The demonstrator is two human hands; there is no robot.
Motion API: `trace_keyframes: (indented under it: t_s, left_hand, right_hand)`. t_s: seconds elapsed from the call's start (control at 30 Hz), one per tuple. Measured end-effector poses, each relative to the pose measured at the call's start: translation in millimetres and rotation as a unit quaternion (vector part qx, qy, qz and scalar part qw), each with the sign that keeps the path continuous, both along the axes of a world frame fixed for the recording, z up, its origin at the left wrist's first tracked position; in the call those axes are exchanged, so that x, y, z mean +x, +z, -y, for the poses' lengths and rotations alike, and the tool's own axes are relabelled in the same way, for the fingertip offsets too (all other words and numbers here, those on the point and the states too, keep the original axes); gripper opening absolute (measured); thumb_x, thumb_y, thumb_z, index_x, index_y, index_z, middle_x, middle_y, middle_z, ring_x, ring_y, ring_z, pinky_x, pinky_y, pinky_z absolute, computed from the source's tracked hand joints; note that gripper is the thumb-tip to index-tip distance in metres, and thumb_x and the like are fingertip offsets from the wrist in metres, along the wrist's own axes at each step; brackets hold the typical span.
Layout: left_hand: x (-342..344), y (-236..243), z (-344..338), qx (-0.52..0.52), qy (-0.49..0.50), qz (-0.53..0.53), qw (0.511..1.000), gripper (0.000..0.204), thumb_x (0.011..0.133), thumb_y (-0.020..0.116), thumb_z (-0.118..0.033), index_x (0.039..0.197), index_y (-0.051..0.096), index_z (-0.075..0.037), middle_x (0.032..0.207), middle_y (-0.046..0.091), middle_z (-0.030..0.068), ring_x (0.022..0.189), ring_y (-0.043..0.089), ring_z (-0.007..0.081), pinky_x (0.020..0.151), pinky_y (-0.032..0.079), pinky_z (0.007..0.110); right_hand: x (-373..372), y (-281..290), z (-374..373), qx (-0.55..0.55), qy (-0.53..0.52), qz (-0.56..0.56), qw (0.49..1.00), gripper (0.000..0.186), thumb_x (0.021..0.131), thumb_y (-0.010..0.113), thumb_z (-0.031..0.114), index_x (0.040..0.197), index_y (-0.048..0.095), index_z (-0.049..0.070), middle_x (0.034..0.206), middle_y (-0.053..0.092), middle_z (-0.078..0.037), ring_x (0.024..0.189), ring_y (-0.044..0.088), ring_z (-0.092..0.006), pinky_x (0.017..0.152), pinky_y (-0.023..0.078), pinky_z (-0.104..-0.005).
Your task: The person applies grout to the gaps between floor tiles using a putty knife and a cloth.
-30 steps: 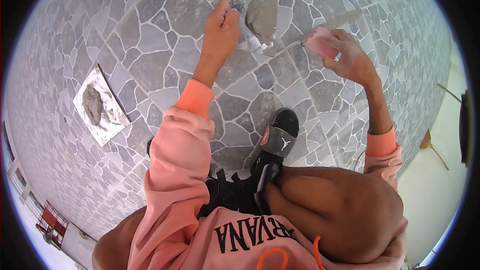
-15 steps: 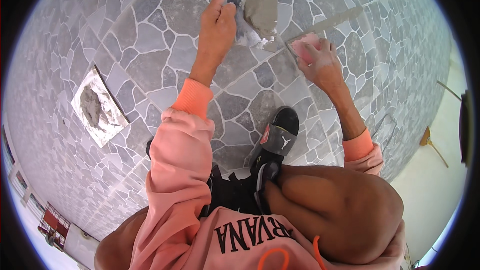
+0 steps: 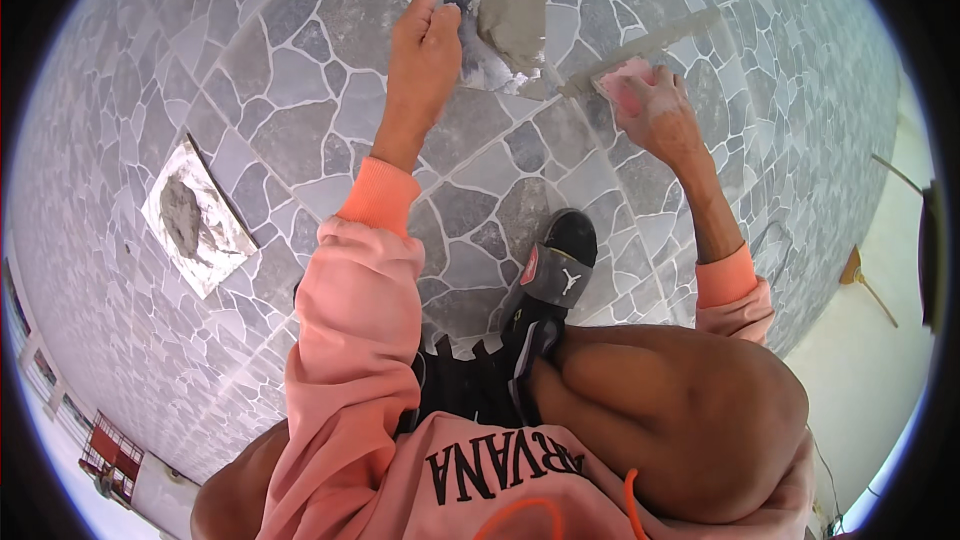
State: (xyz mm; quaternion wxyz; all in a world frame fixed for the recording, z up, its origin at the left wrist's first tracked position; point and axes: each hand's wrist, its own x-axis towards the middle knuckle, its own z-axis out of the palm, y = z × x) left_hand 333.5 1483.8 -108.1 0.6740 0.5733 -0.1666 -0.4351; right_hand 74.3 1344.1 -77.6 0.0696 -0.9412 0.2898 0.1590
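Note:
My left hand [image 3: 425, 65] grips the left edge of a square, shiny board [image 3: 482, 72], thumb on top. A mound of wet grey grout [image 3: 513, 25] sits on the board's right part. My right hand [image 3: 662, 118] is closed on a small pink scraper [image 3: 622, 78], a flat piece held close against the tiles. Beside it, a smeared band of grey grout [image 3: 670, 37] runs along a tile joint, up and to the right. The scraper's lower edge and some of my right fingers are hidden from view.
Grey stone-patterned tiles [image 3: 480, 210] cover the floor. To my left lies a second pale board [image 3: 215, 265] bearing a grout heap [image 3: 180, 215]. My sandalled foot [image 3: 560, 265] rests between my arms. A wooden-handled tool [image 3: 853, 268] lies far right, near a pale strip of floor.
My right hand has shifted right and slightly away from me with the scraper. The left end of the grout band now shows where the scraper was. My left hand and board moved slightly left.

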Motion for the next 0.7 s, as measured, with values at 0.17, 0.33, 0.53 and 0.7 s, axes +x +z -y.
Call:
trace_keyframes:
  t_s: [0.17, 0.33, 0.53, 0.7]
  left_hand:
    - [-0.9, -0.4, 1.7, 0.008, -0.016, 0.010, 1.000, 0.043, 0.094, 0.043, -0.008, 0.136, 0.046, 0.004, 0.116, 0.061, 0.0087, 0.101, 0.056, 0.0127, 0.089, 0.044, 0.026]
    - [-0.3, 2.0, 0.7, -0.010, -0.006, 0.006, 1.000, 0.043, 0.094, 0.043, -0.008, 0.136, 0.045, 0.003, 0.117, 0.060, 0.0086, 0.101, 0.056, 0.0126, 0.088, 0.045, 0.026]
    - [-0.6, 6.9, 2.9, 0.035, -0.012, -0.001, 0.999, 0.043, 0.095, 0.042, -0.009, 0.136, 0.045, 0.002, 0.120, 0.060, 0.0093, 0.105, 0.057, 0.0151, 0.091, 0.045, 0.027]
    - [-8.1, 3.4, 11.0, 0.001, 0.024, -0.011, 1.000, 0.041, 0.092, 0.043, -0.007, 0.132, 0.052, 0.000, 0.080, 0.056, -0.0050, 0.064, 0.043, 0.0021, 0.060, 0.037, 0.019]
  right_hand:
    - [-3.4, -13.4, -4.2, -0.006, -0.057, 0.045, 0.997, 0.035, 0.072, 0.069, 0.022, 0.106, 0.065, 0.013, 0.102, 0.055, -0.025, 0.095, 0.053, -0.0440, 0.082, 0.050, -0.0489]
    - [5.4, -14.1, -20.2, -0.013, -0.001, 0.098, 0.995, 0.033, 0.072, 0.068, 0.021, 0.104, 0.065, 0.010, 0.098, 0.054, -0.025, 0.091, 0.053, -0.0434, 0.079, 0.050, -0.0487]
    - [5.0, -5.6, -28.2, -0.002, -0.018, 0.058, 0.998, 0.031, 0.073, 0.069, 0.023, 0.100, 0.066, 0.008, 0.094, 0.054, -0.025, 0.088, 0.053, -0.0422, 0.078, 0.048, -0.0471]
    - [4.5, -22.8, -30.9, -0.077, 0.048, 0.111, 0.990, 0.029, 0.073, 0.069, 0.024, 0.097, 0.066, 0.007, 0.092, 0.054, -0.024, 0.089, 0.053, -0.0407, 0.077, 0.048, -0.0469]
